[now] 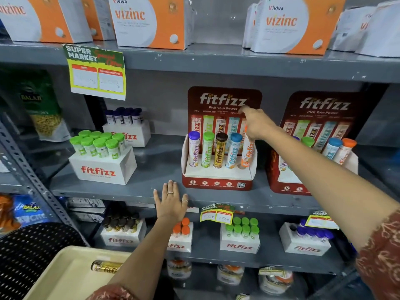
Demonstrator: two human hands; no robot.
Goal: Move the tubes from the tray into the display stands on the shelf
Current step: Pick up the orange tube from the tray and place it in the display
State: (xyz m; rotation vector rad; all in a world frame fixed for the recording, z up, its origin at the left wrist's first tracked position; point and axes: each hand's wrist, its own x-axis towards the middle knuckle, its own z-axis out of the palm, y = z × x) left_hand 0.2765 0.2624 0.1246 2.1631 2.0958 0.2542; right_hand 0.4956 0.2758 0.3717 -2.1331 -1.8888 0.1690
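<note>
A red fitfizz display stand (217,182) sits mid-shelf with purple, green, brown and blue tubes upright in its holes. My right hand (256,124) grips the top of an orange tube (246,153) standing in the stand's rightmost slot. My left hand (172,203) rests flat and open on the shelf's front edge, left of that stand. A second red stand (276,176) to the right holds several tubes, partly hidden by my right arm. A gold tube (105,266) lies in the cream tray (65,276) at the bottom left.
White fitfizz boxes of green-capped tubes (101,161) and dark-capped tubes (127,128) stand on the same shelf at left. Vizinc boxes (149,20) line the shelf above. More fitfizz boxes fill the shelf below. A black perforated surface (32,252) lies beside the tray.
</note>
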